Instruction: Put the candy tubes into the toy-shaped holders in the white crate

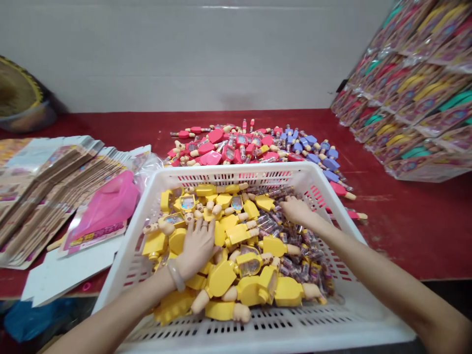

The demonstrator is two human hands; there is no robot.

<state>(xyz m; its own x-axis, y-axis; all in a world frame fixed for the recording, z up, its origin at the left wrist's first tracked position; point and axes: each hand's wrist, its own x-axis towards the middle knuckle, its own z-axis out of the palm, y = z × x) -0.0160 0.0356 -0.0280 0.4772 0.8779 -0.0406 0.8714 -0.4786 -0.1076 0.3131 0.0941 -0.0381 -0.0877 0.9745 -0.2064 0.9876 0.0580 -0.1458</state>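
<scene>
A white perforated basket (236,169) holds many yellow toys (221,278) with beige knobbed ends, and small clear-wrapped pieces (269,223) on its right side. On the yellow toys at the left lies my left hand (199,243), fingers apart, a ring and a pale bracelet on it. My right hand (297,210) reaches into the wrapped pieces near the basket's back right; its fingertips are partly hidden among them, and whether they grip any is unclear.
Behind the basket lie pink toys (210,150) and purple toys (313,158) on a red table (413,231). Folded cards (55,196) and a pink piece (110,201) are at left. Packed toys (416,98) are stacked at right, a round container (22,98) far left.
</scene>
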